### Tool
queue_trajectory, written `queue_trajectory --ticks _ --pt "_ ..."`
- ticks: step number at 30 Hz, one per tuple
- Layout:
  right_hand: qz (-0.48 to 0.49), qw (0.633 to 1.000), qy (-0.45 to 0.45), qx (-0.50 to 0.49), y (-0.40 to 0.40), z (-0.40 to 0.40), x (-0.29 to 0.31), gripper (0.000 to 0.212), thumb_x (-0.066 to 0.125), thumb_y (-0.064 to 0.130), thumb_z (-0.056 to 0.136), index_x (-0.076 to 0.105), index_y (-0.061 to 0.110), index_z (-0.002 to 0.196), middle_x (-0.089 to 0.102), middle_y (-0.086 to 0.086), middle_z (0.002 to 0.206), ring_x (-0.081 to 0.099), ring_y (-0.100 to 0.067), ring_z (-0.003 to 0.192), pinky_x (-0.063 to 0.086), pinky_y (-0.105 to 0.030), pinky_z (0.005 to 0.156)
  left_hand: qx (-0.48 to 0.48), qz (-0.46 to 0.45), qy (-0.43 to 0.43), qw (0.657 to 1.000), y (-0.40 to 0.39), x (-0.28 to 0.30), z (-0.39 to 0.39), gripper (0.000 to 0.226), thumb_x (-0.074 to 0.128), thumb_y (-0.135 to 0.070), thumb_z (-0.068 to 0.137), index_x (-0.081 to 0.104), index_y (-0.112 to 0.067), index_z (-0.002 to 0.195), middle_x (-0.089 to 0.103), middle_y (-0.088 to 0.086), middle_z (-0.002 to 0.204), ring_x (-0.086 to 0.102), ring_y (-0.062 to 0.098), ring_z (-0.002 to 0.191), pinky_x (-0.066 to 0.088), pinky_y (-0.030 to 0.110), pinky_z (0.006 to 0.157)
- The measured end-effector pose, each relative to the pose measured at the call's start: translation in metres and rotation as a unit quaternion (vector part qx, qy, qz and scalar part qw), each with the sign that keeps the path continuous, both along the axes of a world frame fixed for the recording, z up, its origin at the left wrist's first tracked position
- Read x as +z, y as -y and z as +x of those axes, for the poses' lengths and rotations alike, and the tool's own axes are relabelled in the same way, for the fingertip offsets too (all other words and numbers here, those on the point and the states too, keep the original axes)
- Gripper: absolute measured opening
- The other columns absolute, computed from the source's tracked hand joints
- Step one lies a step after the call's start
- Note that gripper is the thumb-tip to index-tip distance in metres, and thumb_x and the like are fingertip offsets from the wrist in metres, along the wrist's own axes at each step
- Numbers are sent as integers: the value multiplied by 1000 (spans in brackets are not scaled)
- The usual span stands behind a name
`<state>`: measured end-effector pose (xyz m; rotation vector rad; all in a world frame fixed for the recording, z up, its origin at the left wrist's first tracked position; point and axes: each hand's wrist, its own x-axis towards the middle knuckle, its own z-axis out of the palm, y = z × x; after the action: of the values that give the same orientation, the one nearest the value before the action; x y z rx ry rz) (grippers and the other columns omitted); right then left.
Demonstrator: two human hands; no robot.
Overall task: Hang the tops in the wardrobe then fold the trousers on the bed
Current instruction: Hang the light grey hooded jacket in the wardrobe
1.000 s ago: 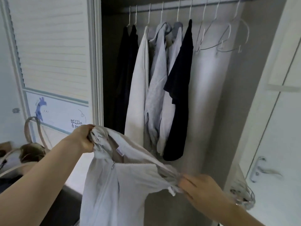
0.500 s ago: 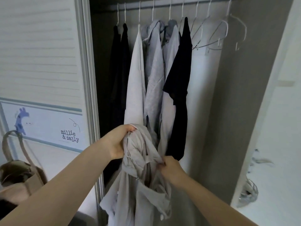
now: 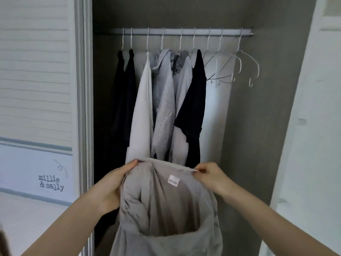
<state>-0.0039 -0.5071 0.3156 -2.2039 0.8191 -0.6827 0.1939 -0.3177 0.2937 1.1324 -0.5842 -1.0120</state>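
hands: left hand (image 3: 112,183) gripping | right hand (image 3: 208,175) pinching | both forearms raised forward

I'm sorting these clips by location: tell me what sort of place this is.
Probably a bedroom, at an open wardrobe: a rail with hung tops, empty hangers, and both hands holding a grey top.

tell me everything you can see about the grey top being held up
The grey top is a soft, creased light grey-beige fabric garment. It hangs in front of the open wardrobe, with a small white label inside. The left hand grips one side of its upper edge; the right hand pinches the other, stretching the opening wide.
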Motion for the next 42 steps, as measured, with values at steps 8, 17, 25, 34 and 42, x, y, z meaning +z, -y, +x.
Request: queue_trajectory --ticks 8,17,25,34,42 --pt "-76 995 61 25 3 18 110 14 54 14 89 67 18 85 69 -5 86 62 -14 74 54 -27 66 77 -74 -41 993 43 67 2 35 59 -38 93 81 -11 88 74 17 101 74 30 84 52 42 71" --pt "-339 892 223 -200 75 50 289 25 45 10 90 62 -7 85 66 -23 90 61 -37 90 45 -35 70 119 -127 10 985 69 103 31 31 57 -35 95 78 -13 95 75 16 99 73 30 88 55 39 68" --pt "-200 950 139 -193 149 93 315 22 40 8 96 54 -2 109 62 -22 112 56 -30 84 48 -34 73 191 -110 45 974 97 97 50 34 63 -37 92 75 -7 97 75 16 97 70 31 96 54 39 74" --pt "41 961 258 -96 182 117 313 28 38 16 99 53 15 75 43 0 65 32 -14 56 34 -28 55 206 -105 65 971 102 95 76 34 62 -39 93 76 -9 101 75 16 100 73 29 90 55 39 74" --pt "19 927 369 -57 180 120 318 31 36 14 97 49 17 70 45 0 63 34 -14 52 29 -24 51 196 -87 58 975 103 80 79 34 61 -38 92 80 -13 80 76 15 94 74 26 81 55 34 65"
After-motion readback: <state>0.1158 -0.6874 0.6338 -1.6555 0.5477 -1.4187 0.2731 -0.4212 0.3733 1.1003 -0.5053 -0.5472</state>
